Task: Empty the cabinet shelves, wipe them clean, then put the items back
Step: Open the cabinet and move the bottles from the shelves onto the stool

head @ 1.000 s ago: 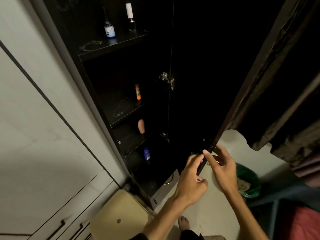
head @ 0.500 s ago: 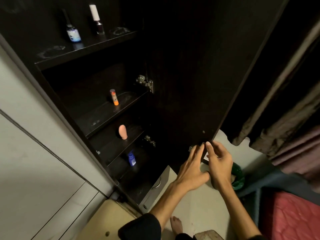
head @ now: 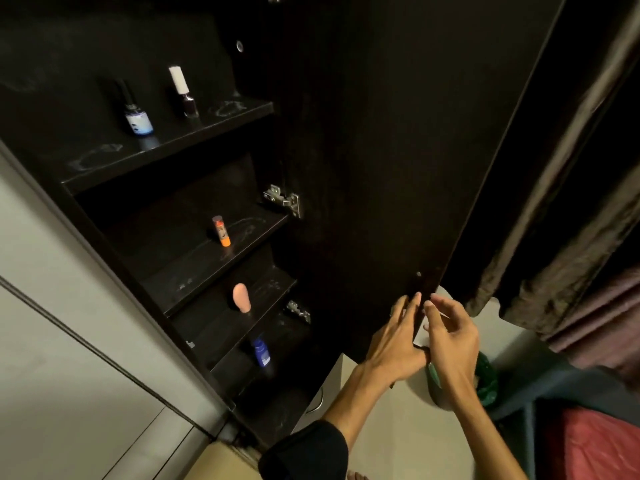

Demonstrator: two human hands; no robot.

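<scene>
The dark cabinet stands with its door (head: 381,168) swung open. A blue-labelled bottle (head: 138,120) and a white-capped bottle (head: 183,95) stand on the top shelf (head: 104,161). Lower shelves hold an orange tube (head: 221,232), a pink item (head: 241,298) and a small blue bottle (head: 261,352), one on each. White smudges mark the shelves. My left hand (head: 394,344) lies with straight fingers on the door's inner face near its lower free edge, thumb hooked round that edge. My right hand (head: 453,337) hovers at the outer side of the edge, fingers loosely bent, index tip touching it.
Pale cupboard fronts (head: 52,341) flank the cabinet on the left. A drawer with a metal handle (head: 317,403) sits below the door. A green-lined bin (head: 485,379), a brown curtain (head: 571,237) and a red mattress (head: 588,445) crowd the right side.
The view has swung left and closer, showing more of the shelves. Both hands have stayed at the door's lower edge, and my right hand's fingers have loosened from it.
</scene>
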